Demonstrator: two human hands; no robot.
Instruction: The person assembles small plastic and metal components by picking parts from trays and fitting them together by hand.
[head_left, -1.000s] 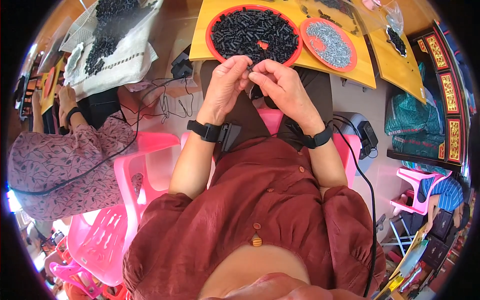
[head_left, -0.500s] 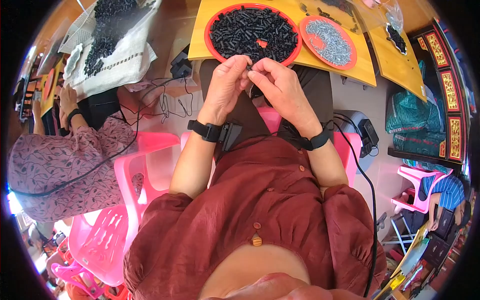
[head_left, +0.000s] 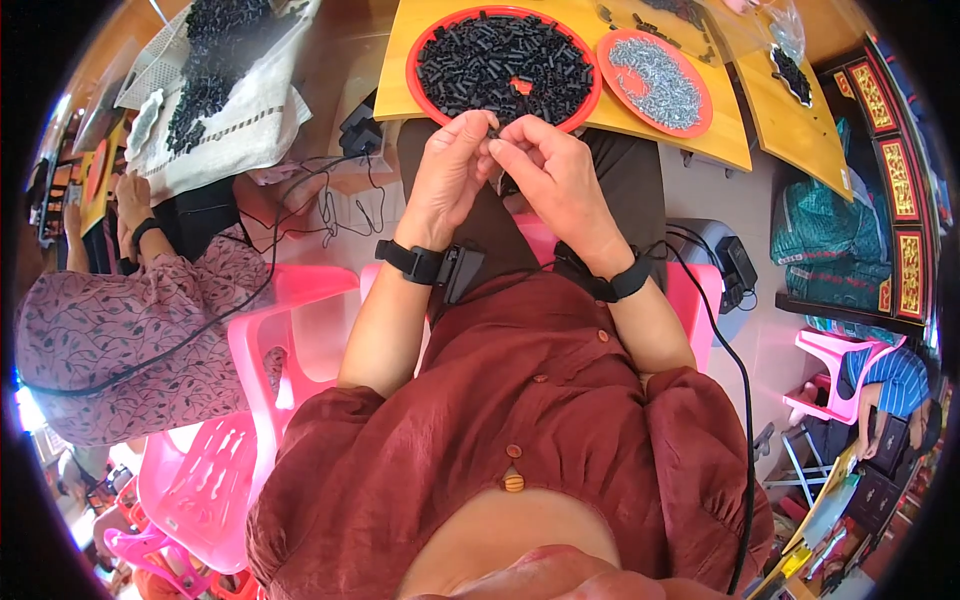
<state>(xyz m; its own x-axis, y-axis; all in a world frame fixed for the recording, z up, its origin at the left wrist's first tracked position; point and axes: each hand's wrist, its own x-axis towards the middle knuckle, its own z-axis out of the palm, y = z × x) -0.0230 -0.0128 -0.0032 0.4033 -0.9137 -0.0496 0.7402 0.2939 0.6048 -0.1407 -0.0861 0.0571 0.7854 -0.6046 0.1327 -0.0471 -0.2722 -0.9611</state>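
Observation:
Both my hands meet just below the near rim of a round red tray (head_left: 412, 78), which is heaped with small black plastic pieces (head_left: 500, 62). My left hand (head_left: 448, 172) is closed, thumb and fingers pinched around a small dark piece that barely shows between the fingertips. Against it, my right hand (head_left: 556, 178) is also closed in a pinch, its thumb and forefinger at the same piece. The fingers cover most of that piece, so its exact shape is hidden. To the right of the tray, an orange-red plate (head_left: 622, 88) carries many small silvery metal pieces (head_left: 665, 92).
The tray and plate rest on a yellow wooden table (head_left: 398, 92). At left, a co-worker in a patterned top (head_left: 150, 330) sits by a white towel (head_left: 250, 130) with more black pieces. A black cable (head_left: 735, 370) runs down my right side. Pink chairs (head_left: 205, 470) stand behind.
Both hands have shifted very slightly left, still pinched together. The right fingers and thumb have moved a little against the left fingertips. The tray and plate look the same.

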